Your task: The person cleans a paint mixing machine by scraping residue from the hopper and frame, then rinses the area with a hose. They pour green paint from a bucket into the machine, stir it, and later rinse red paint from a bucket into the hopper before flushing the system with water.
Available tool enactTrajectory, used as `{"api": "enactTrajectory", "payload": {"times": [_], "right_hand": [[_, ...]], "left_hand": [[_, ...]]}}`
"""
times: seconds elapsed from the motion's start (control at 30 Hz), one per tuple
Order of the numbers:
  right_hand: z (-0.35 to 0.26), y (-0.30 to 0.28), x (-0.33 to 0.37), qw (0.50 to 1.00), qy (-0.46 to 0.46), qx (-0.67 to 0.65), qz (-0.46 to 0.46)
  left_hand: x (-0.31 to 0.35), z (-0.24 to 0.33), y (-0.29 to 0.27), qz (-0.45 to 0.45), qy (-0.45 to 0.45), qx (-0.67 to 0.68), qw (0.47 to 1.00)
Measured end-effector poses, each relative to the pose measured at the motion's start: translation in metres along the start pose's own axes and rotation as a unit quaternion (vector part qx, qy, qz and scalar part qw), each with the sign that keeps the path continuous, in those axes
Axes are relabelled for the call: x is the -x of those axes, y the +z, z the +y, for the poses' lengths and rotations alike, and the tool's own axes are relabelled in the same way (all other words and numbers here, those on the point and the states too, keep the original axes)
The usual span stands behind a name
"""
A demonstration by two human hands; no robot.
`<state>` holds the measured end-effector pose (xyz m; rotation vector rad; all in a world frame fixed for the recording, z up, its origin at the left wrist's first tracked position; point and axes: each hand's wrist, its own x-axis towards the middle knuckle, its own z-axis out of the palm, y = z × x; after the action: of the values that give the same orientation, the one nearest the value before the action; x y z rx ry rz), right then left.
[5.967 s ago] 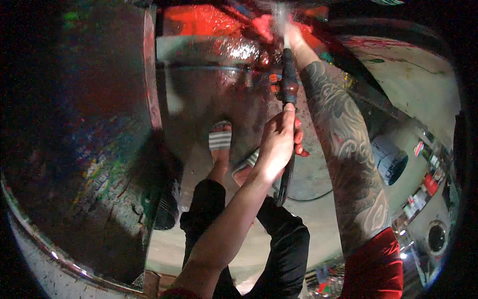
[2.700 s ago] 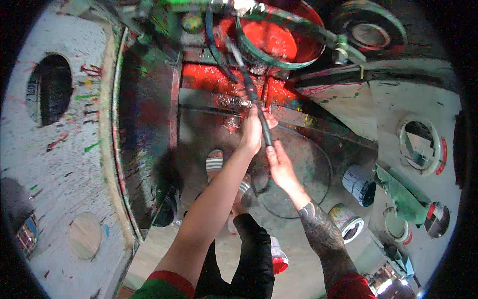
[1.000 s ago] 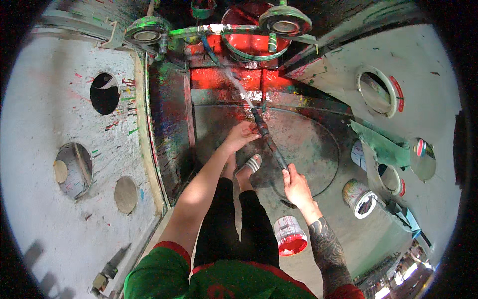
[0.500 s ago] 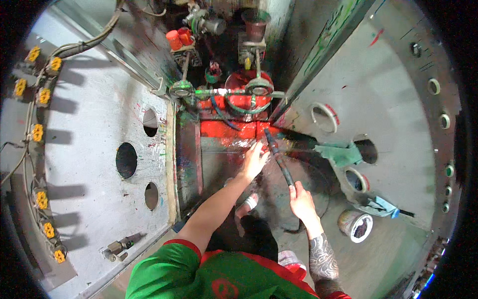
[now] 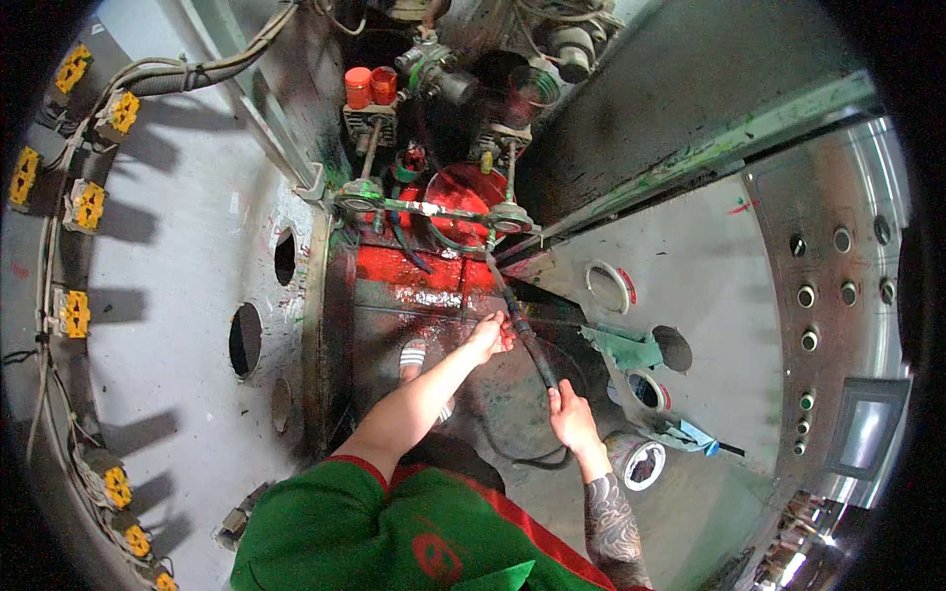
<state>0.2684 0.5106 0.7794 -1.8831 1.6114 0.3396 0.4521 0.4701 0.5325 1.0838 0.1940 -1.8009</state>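
Observation:
My right hand [image 5: 574, 419] is closed round a dark hose [image 5: 532, 345], whose slack curls below my wrist toward the floor. The hose slants up and away to the left, its far end beside a small green-smeared fitting [image 5: 492, 239] under a crossbar. Close to the hose's left side, my left hand [image 5: 490, 336] has its fingers curled, with red at the tips; what they hold, if anything, is hidden. Beyond the crossbar stands a round bucket [image 5: 463, 187] smeared with red. Wet red liquid covers the ledge [image 5: 394, 268] in front of it.
Pale panels with round holes stand left and right. Orange jars [image 5: 358, 89] sit at the back near a pump [image 5: 434, 74]. A green rag [image 5: 626, 347] hangs on the right panel, above a white-rimmed bucket [image 5: 636, 460]. Control buttons [image 5: 808, 340] line the far right.
The view has shifted, bringing the control panel on the right further in. The hose's far end now reaches the fitting below the crossbar. My right hand still grips the hose.

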Motion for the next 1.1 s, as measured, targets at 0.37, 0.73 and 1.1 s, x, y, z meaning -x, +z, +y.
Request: {"api": "enactTrajectory", "payload": {"times": [0.37,0.73,1.1], "right_hand": [[-0.027,0.01,0.015,0.999,-0.052,0.001,-0.009],[-0.036,0.049,0.017,0.997,-0.051,0.025,-0.057],[0.06,0.045,0.071,0.993,-0.081,-0.06,0.068]], "left_hand": [[0.058,0.049,-0.046,-0.113,-0.007,-0.072,0.991],[0.087,0.019,-0.09,-0.026,0.031,-0.048,0.998],[0.163,-0.061,-0.202,0.287,0.164,-0.484,0.81]]}}
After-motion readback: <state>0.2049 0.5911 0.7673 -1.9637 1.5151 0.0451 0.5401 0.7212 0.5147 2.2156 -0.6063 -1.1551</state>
